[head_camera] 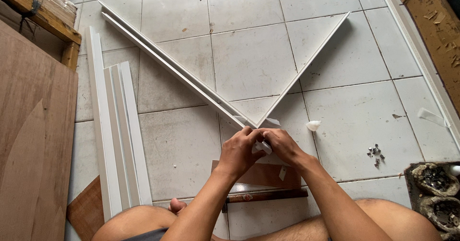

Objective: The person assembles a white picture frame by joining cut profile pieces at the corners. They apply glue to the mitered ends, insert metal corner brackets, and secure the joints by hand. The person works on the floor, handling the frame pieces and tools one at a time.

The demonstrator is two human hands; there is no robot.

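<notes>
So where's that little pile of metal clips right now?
The metal clips lie on the floor tile right of the right hand, just left of the dark tray.

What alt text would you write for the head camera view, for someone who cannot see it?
Seen from above, a seated person's left hand and right hand press together the corner where two long white strips meet in a V on a white tiled floor. More white strips lie to the left beside a brown wooden board; small metal pieces lie to the right.

Bare forearms, no sleeves; dark grey shorts (146, 234).
</notes>
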